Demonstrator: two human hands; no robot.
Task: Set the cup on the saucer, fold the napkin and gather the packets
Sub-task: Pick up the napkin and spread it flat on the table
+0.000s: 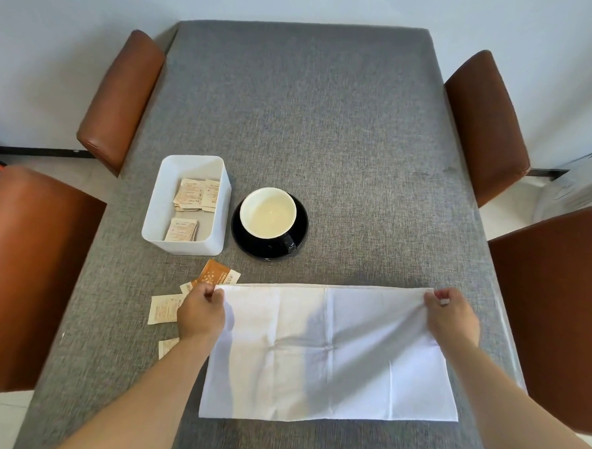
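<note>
One of three steps is looking done — the cup (267, 213) is sitting on the black saucer (249, 242). The left hand (201, 312) and right hand (451, 316) are each pinching a far corner of the white napkin (329, 356), lying on the grey surface (310, 122). Some packets (162, 308) are lying loose beside it — others are resting in the white tray (154, 213).

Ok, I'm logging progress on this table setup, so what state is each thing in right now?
cup: upright on the saucer
napkin: partly folded, far corners pinched
left hand: shut on napkin corner
right hand: shut on the other corner
white bin: open, some packets inside
loose packets: outside the bin, on the table
</note>
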